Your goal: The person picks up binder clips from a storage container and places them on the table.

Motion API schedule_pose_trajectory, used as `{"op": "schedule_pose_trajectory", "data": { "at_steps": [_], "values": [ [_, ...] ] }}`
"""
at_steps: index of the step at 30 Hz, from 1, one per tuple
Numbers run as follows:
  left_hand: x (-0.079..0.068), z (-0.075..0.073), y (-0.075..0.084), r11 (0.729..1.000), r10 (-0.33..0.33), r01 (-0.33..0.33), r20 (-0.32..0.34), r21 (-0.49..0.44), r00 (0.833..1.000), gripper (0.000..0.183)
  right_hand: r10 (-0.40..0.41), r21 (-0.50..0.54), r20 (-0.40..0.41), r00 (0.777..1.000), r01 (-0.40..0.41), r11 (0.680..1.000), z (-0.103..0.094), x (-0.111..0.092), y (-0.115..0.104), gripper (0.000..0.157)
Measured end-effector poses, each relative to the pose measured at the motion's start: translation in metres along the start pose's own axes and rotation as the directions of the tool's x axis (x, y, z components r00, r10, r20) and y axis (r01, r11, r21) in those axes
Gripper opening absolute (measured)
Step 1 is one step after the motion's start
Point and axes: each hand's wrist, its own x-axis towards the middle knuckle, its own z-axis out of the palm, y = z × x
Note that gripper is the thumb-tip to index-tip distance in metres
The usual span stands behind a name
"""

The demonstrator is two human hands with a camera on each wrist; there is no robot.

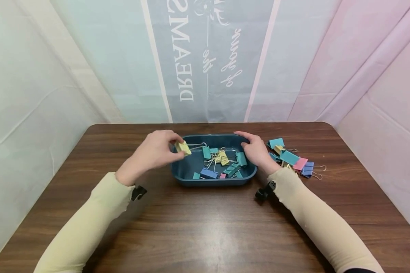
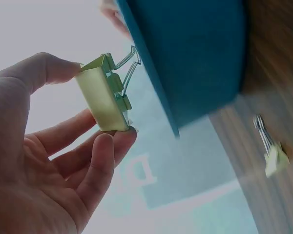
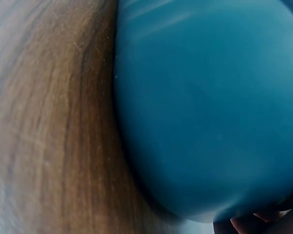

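Observation:
Between thumb and fingers, my left hand [image 1: 158, 149] pinches a yellow binder clip [image 1: 183, 148] above the left end of a dark blue plastic bin [image 1: 205, 182]. In the left wrist view the clip [image 2: 100, 95] has its wire handles pointing toward the bin's rim [image 2: 154, 83]. My right hand [image 1: 257, 151] holds the bin's right end at the rim; its fingers show partly in the right wrist view beside the bin wall [image 3: 210, 107]. Inside the bin lie several binder clips, among them a blue one [image 1: 208, 173], a yellow one [image 1: 222, 158] and a teal one [image 1: 241, 159].
Right of the bin, partly behind my right hand, is a pile of binder clips, with a teal one [image 1: 289, 157], a pink one [image 1: 300, 163] and a blue one [image 1: 308, 169]. Another yellow clip [image 2: 276, 160] lies on the brown wooden table [image 1: 205, 227]. A printed curtain [image 1: 208, 110] hangs behind.

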Motion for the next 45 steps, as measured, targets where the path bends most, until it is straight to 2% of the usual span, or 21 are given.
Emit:
{"op": "schedule_pose_trajectory", "data": {
  "at_steps": [6, 11, 16, 23, 30, 36, 42, 45],
  "values": [
    [-0.016, -0.017, -0.031, 0.998, -0.067, 0.068, -0.066, 0.011, 0.996, 0.032, 0.002, 0.007, 0.006, 1.0, -0.002, 1.0, 0.002, 0.0, -0.001, 0.049],
    [-0.027, -0.024, -0.058, 0.986, -0.163, 0.165, -0.088, 0.017, 0.983, 0.031, 0.006, 0.015, 0.008, 1.0, -0.006, 1.0, 0.002, -0.001, 0.0, 0.049],
    [-0.033, -0.021, -0.08, 0.973, -0.222, 0.226, -0.072, 0.055, 0.972, 0.035, 0.001, 0.02, 0.007, 1.0, -0.001, 1.0, 0.003, -0.002, 0.0, 0.049],
    [-0.038, -0.008, -0.106, 0.957, -0.271, 0.272, -0.021, 0.104, 0.962, 0.036, 0.009, 0.021, 0.005, 1.0, -0.009, 1.0, 0.005, -0.004, -0.001, 0.048],
    [-0.035, 0.002, -0.114, 0.959, -0.272, 0.268, 0.036, 0.089, 0.962, 0.036, 0.014, 0.018, 0.001, 1.0, -0.014, 1.0, 0.004, -0.004, -0.002, 0.048],
    [-0.032, 0.006, -0.116, 0.952, -0.287, 0.274, 0.086, 0.133, 0.954, 0.04, 0.014, 0.018, -0.003, 1.0, -0.014, 1.0, 0.003, -0.003, -0.003, 0.048],
    [-0.032, 0.002, -0.114, 0.948, -0.296, 0.282, 0.084, 0.145, 0.952, 0.043, 0.009, 0.024, -0.006, 1.0, -0.009, 1.0, 0.001, -0.001, -0.003, 0.048],
    [-0.033, -0.001, -0.109, 0.953, -0.287, 0.28, 0.048, 0.118, 0.957, 0.042, 0.012, 0.021, -0.008, 1.0, -0.012, 1.0, 0.0, -0.001, -0.003, 0.048]
  ]
}}
